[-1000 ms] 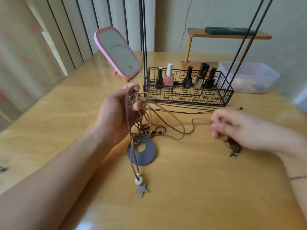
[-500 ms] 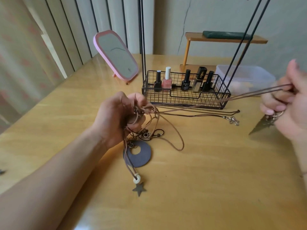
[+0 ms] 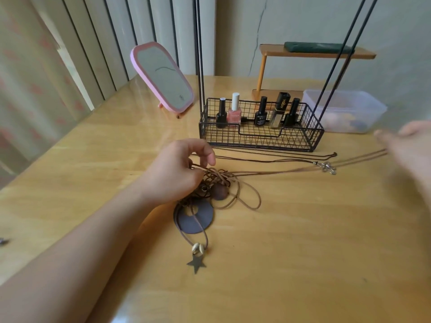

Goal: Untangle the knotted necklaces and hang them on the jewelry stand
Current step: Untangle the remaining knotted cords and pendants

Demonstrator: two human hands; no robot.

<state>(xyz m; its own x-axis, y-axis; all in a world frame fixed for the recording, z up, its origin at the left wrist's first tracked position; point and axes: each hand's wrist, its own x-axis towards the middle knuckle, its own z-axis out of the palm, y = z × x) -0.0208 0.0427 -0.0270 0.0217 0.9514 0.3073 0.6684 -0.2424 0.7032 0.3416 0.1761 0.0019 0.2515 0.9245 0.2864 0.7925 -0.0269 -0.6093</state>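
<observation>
The left hand (image 3: 179, 173) pins the knotted necklaces (image 3: 215, 183) on the wooden table (image 3: 303, 252), fingers curled onto the cords. The right hand (image 3: 410, 145) is blurred; a tan cord (image 3: 279, 171) runs toward it, its hold unclear. Steady, level pulling would likely free the strand without tightening the knot. The jewelry stand (image 3: 261, 138) is just behind.

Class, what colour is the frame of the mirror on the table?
Pink. The mirror frame shows best in the head view, the only one given.
</observation>
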